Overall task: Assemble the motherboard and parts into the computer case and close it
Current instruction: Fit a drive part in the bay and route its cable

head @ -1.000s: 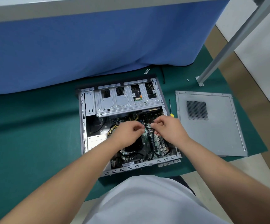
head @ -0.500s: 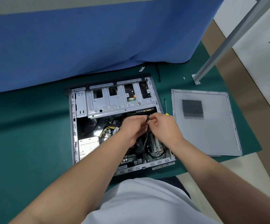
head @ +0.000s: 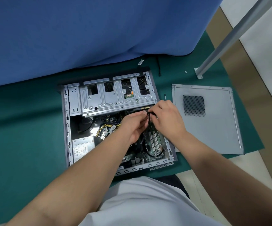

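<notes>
Beside open case [head: 115, 121], side panel [head: 213, 126], screwdriver [head: 165, 97]

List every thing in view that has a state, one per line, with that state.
computer case: lying flat, open, side off
side panel: removed, flat on the mat beside the case
black cable: pinched by both hands, far end loose
left hand: gripping the cable
right hand: gripping the cable
screwdriver: lying unused between case and panel
power supply: seated in the case
</notes>
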